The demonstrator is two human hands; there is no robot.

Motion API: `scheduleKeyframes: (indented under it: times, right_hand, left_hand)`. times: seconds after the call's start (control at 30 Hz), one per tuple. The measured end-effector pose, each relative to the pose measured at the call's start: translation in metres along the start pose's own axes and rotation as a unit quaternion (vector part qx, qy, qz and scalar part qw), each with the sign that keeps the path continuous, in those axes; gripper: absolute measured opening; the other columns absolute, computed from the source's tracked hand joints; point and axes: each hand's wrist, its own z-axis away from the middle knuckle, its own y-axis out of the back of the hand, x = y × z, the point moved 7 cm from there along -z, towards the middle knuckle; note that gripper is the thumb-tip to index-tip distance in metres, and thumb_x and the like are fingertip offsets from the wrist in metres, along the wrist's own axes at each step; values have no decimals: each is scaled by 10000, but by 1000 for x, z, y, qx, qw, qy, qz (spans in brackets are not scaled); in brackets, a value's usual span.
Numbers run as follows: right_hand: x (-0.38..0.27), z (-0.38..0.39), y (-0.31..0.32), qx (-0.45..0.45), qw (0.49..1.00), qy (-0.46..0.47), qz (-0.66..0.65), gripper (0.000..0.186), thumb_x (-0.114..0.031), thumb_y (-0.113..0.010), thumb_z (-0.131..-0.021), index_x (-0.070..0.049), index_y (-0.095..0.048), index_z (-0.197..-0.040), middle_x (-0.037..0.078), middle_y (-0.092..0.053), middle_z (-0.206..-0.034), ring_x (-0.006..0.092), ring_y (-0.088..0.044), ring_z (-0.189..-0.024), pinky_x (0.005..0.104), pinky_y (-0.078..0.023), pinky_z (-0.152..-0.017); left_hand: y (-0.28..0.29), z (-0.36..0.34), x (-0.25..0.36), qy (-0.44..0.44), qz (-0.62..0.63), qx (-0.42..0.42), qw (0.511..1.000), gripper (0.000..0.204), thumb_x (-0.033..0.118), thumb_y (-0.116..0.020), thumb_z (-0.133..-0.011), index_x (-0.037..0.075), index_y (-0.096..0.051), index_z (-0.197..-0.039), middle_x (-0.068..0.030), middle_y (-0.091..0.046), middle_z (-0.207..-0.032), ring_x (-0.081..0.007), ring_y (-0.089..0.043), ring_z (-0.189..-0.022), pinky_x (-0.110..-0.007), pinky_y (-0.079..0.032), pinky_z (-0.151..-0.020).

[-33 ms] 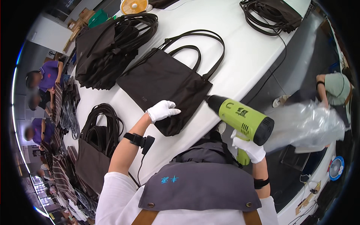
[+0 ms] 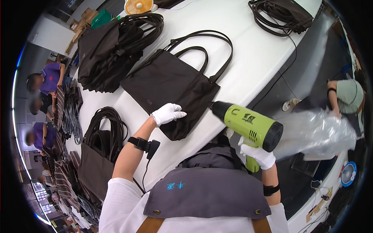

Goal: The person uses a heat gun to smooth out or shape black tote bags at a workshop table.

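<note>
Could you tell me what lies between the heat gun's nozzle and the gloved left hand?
In the head view, only the dark tote bag spans between heat gun and left hand.

You stand at a long white table (image 2: 248, 58) over a dark grey floor (image 2: 311, 73). Stacks of dark bags (image 2: 105, 58) lie farther along it, a small orange fan (image 2: 138, 6) sits at its far end, and seated people (image 2: 46, 79) work at your left.

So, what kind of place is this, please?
Probably a bag-making workshop: stacks of dark fabric tote bags on a long white table, a green heat gun in the gloved right hand, other workers nearby.
</note>
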Motion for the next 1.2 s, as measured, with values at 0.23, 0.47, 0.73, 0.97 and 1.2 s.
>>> scheduleKeyframes:
  times: [0.23,0.47,0.73,0.97,1.2]
  right_hand:
    - [0,20,-34,-171,928,207,259,494,-145,-734,-751,-43,-571,-1206,93,-657,-1068,278,-597,-1035,398,-427,-966]
    - [-12,14,-38,-107,940,193,262,273,-62,-715,-787,-28,-641,-1047,47,-665,-929,145,-628,-834,275,-513,-742]
    - [5,45,-24,-55,985,156,53,494,59,-706,-714,31,-536,-1178,128,-652,-935,210,-642,-820,327,-529,-697]
    - [-19,39,-35,-128,808,396,418,466,-80,-765,-705,-35,-620,-1145,109,-676,-1015,264,-632,-985,376,-470,-907]
    - [16,17,-43,-192,944,180,200,451,-44,-799,-677,-70,-644,-1100,52,-648,-1070,198,-603,-989,306,-471,-883]
  left_hand:
    - [10,-8,-14,5,104,-35,994,290,256,-651,-891,83,-574,-671,50,-503,-649,-62,-490,-632,-251,-461,-612]
    - [9,-5,-16,16,118,-9,993,305,261,-676,-877,88,-574,-647,50,-508,-618,-58,-488,-602,-241,-445,-594]
    - [22,32,0,-25,-41,84,995,263,253,-649,-882,-7,-659,-845,-29,-639,-791,-90,-577,-714,-241,-480,-677]
    - [-8,108,32,-225,-366,168,887,477,258,-837,-593,52,-604,-955,-152,-591,-1143,-328,-555,-1072,-398,-470,-850]
    - [-17,107,-17,-244,-326,277,870,480,53,-729,-587,75,-581,-1043,-134,-586,-1146,-324,-543,-1094,-412,-446,-881]
